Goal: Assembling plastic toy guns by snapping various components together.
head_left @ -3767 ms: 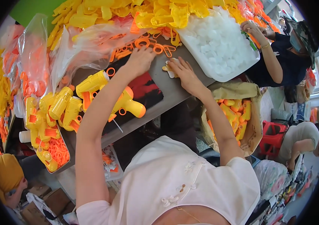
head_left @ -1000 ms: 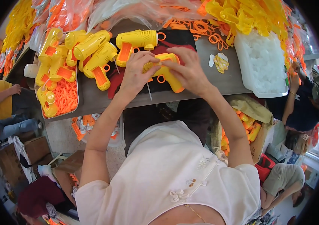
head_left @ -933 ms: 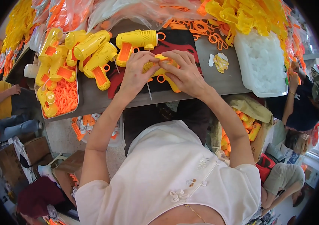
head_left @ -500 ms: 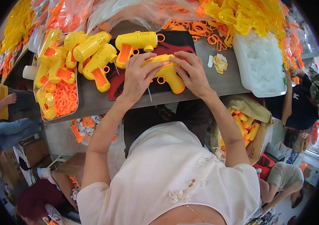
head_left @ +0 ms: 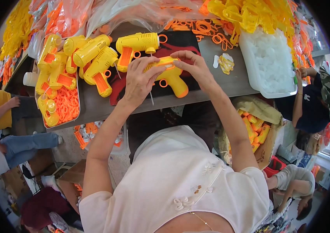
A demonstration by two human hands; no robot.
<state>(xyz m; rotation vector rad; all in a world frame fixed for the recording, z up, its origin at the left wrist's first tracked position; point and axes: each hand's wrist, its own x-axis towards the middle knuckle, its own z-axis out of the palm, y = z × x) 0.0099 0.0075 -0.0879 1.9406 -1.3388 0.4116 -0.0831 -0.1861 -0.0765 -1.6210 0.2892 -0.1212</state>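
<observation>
One yellow toy gun (head_left: 177, 84) lies at the table's (head_left: 234, 84) near edge, handle pointing near-right, barrel axis left-right. Left hand (head_left: 141, 77) clasps the barrel between thumb and fingers; right hand (head_left: 198, 70), thumb and index slightly parted, is nearer the handle.

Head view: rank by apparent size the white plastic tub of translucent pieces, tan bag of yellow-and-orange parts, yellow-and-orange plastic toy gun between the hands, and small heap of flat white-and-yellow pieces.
1. Tub and bag: too alike to rank, the bag being partly hidden.
2. Toy gun.
3. Heap.
</observation>
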